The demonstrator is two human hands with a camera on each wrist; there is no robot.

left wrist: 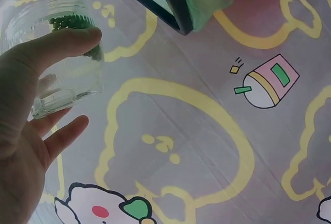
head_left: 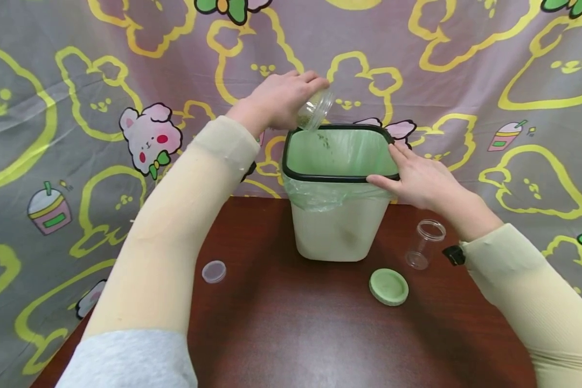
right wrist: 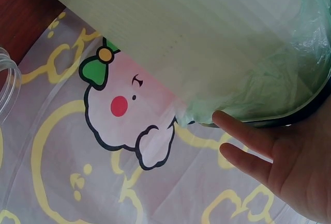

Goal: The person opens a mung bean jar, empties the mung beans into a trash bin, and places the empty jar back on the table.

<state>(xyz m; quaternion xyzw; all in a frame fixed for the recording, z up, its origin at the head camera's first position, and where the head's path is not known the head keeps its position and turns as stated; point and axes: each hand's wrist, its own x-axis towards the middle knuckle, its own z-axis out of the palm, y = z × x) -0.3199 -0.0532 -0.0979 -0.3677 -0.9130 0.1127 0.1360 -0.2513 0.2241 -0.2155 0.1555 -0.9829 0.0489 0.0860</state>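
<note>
High at the bin's left rim, my left hand (head_left: 283, 99) grips a clear plastic jar (head_left: 320, 108), thumb and fingers curled round its side. The jar is tipped with its mouth toward the bin. Small green beans (head_left: 324, 141) drop from it, and more beans (left wrist: 72, 23) lie inside its wall in the left wrist view. The white trash bin (head_left: 339, 231) stands upright, with a black rim and a green plastic liner (head_left: 320, 195). My right hand (head_left: 424, 178) rests on the rim's right corner, its fingers fairly straight in the right wrist view.
On the brown table (head_left: 291, 323), a clear jar (head_left: 423, 245) stands without a lid near my right wrist. A green round lid (head_left: 389, 287) lies in front of the bin, and a small translucent lid (head_left: 214, 271) at the left. A patterned curtain (head_left: 174, 75) hangs close behind the bin.
</note>
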